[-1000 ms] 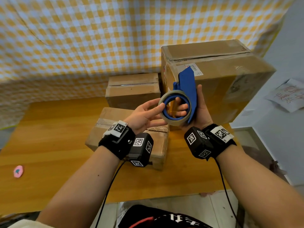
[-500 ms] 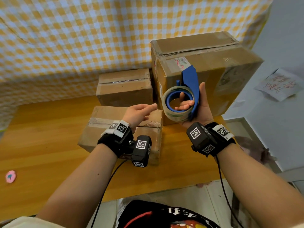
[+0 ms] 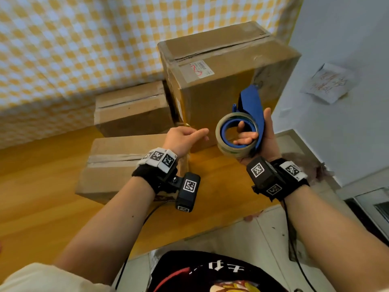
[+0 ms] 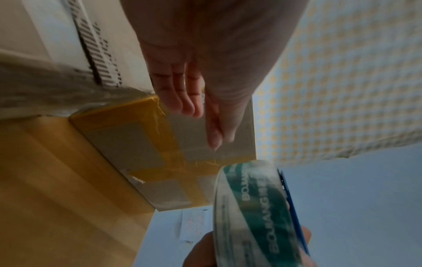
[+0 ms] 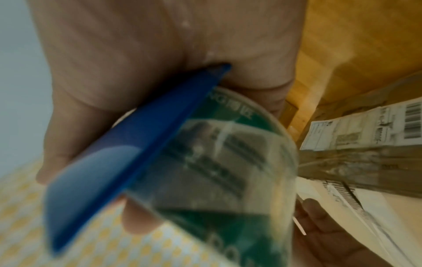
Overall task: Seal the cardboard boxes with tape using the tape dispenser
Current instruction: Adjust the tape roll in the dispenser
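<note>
My right hand (image 3: pixel 255 135) grips a blue tape dispenser (image 3: pixel 252 106) with a roll of clear tape (image 3: pixel 235 133), fingers curled through the roll's core. In the right wrist view the dispenser (image 5: pixel 128 144) and roll (image 5: pixel 219 166) fill the frame, blurred. My left hand (image 3: pixel 185 138) hovers just left of the roll, fingers straight and holding nothing; the left wrist view shows its fingers (image 4: pixel 182 94) extended near the roll (image 4: pixel 253 213). Three cardboard boxes sit on the wooden table: a large one (image 3: pixel 223 81) behind the dispenser, a small one (image 3: pixel 132 110) at the back, a flat one (image 3: pixel 117 163) under my left wrist.
The wooden table (image 3: pixel 42 197) has bare surface at the left. A yellow checked cloth (image 3: pixel 84 43) hangs behind the boxes. To the right stand a white wall and a paper note (image 3: pixel 328 85). The table's front edge lies close to my body.
My left hand has drawn back from the tape roll and moved left. The right hand with the dispenser has shifted right and slightly down in view.
</note>
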